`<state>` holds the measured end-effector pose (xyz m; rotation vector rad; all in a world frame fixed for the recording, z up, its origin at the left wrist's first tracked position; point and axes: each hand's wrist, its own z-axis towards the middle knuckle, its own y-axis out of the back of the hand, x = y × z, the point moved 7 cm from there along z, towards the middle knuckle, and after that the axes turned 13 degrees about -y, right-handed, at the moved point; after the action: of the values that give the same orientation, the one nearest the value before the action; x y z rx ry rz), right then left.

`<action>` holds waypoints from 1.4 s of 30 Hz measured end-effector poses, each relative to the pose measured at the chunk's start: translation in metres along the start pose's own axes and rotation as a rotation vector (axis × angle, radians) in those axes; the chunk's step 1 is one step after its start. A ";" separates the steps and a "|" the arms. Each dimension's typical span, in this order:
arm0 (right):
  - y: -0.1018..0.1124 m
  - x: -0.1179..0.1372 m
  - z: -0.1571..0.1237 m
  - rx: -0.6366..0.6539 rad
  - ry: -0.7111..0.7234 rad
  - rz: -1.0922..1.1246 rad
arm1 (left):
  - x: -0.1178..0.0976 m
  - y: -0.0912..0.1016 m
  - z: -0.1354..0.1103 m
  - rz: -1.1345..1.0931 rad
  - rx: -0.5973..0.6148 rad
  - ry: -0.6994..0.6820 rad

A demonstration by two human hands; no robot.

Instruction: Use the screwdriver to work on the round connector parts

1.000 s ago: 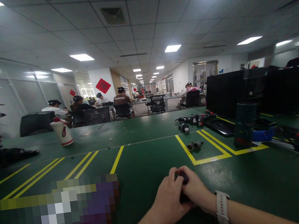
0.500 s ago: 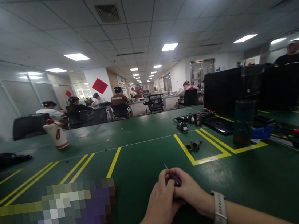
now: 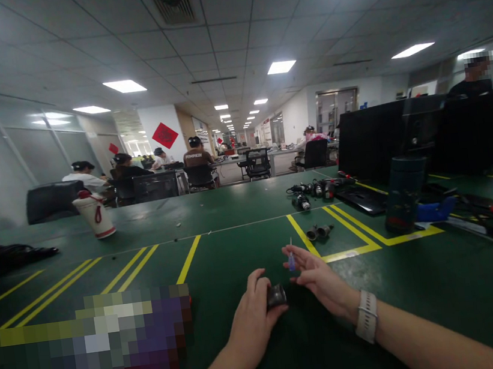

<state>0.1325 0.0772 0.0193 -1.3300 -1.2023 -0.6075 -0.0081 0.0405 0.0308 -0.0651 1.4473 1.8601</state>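
A dark, short cylindrical piece with an open round end sits in my left hand, its fingers and thumb closed round it. To its right, my right hand, with a pale watch strap at the wrist, pinches a small purple tool whose thin metal shaft points up. Whether that is a small screwdriver or a needle is too fine to tell. The hands are apart, above the green table. Beyond my right hand, two grey metal cylindrical parts lie inside a yellow-taped outline.
Black tools with cords lie further back. A dark tumbler and black monitors stand at right. A white cup stands at far left. A blurred-out area covers the near left. People sit at desks beyond.
My hands were together around the purple tool and have moved apart. The right hand has lifted the tool up and to the right; the dark cylinder now shows in my left hand.
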 end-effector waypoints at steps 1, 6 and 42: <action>0.004 0.003 0.001 -0.005 0.008 0.027 | 0.004 0.001 0.000 -0.044 -0.024 0.024; 0.004 0.007 0.001 0.060 0.000 0.100 | 0.017 0.006 0.001 -0.195 -0.119 0.090; -0.026 0.000 -0.029 -0.011 0.153 -0.171 | 0.021 0.011 0.004 -0.257 -0.222 -0.086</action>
<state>0.1186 0.0443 0.0351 -1.1756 -1.1955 -0.8243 -0.0274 0.0544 0.0314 -0.2633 1.1129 1.7799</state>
